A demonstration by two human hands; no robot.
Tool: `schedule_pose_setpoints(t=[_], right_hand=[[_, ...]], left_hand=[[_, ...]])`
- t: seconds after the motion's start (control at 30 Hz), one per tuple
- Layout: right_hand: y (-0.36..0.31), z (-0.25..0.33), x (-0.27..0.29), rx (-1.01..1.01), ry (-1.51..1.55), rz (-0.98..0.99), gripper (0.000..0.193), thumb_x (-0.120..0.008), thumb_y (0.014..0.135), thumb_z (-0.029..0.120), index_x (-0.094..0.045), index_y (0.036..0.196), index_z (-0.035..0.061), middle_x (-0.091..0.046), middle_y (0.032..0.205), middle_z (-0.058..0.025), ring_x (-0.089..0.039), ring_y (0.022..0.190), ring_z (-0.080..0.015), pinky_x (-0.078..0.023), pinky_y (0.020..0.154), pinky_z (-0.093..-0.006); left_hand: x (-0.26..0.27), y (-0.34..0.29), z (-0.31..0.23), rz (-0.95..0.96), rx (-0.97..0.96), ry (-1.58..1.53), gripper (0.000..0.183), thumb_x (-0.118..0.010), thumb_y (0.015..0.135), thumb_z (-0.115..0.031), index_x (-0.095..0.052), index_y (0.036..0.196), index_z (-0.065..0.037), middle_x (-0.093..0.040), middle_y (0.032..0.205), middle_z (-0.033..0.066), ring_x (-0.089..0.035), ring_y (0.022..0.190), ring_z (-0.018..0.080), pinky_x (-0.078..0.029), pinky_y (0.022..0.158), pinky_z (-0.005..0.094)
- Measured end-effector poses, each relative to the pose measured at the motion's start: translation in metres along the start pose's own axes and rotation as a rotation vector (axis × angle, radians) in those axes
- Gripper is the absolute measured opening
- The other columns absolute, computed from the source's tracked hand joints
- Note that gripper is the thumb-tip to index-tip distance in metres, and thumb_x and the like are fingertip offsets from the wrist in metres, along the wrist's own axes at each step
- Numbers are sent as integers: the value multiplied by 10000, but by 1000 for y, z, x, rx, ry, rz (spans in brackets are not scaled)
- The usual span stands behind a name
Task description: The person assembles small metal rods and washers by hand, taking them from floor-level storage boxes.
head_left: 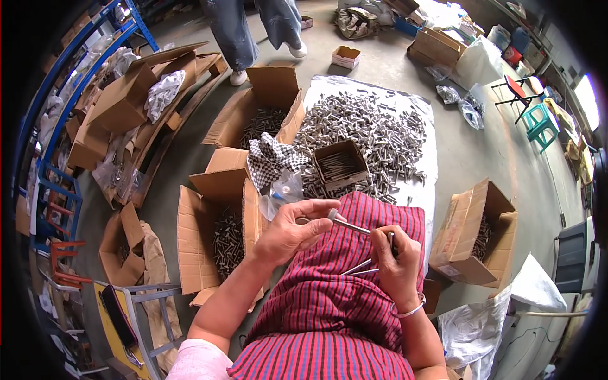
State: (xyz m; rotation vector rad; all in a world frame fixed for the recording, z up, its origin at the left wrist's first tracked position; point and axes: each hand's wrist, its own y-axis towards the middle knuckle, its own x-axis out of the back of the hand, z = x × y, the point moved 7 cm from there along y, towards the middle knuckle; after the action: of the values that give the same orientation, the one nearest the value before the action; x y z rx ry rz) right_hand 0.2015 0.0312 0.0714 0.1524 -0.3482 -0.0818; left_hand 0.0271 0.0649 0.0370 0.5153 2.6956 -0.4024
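Over the striped cloth (348,237) on my lap, my left hand (288,231) pinches the round, flat end of a grey metal bolt (352,227) between thumb and fingers. The bolt's shaft runs across to my right hand (399,256), whose thumb and fingers close on its other end. More thin metal rods (360,268) stick out of the right fist, below and above the fingers. Just beyond my lap, a small open carton (341,183) of slender metal pins stands on a big heap of bolts (373,133).
Left of my lap are open cardboard boxes (190,234) with metal parts; another box (453,247) stands right. The heap lies on a white sheet (430,158). A yellow-topped stool (114,323) is near left. Beyond, a person in jeans (231,35) stands by a pallet (168,136).
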Motion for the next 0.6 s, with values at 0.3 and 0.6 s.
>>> schedule_pose_setpoints(t=[0.3, 0.6], right_hand=[[-3, -16, 6, -71, 78, -54, 154, -597, 854, 99, -571, 740, -2, -488, 492, -4, -453, 418, -46, -327, 393, -217], [-3, -20, 6, -88, 101, -26, 171, -594, 857, 106, -571, 728, -3, -486, 496, 5, -437, 423, -41, -317, 392, -217]], left_hand=[[-5, 4, 10, 47, 61, -88, 333, -561, 877, -123, -499, 1180, 1, -637, 802, 126, -319, 405, 2, -239, 363, 149], [-1, 4, 11, -17, 81, -5, 408, -627, 819, -58, -497, 1202, -4, -570, 714, 27, -327, 418, 2, -240, 368, 151]])
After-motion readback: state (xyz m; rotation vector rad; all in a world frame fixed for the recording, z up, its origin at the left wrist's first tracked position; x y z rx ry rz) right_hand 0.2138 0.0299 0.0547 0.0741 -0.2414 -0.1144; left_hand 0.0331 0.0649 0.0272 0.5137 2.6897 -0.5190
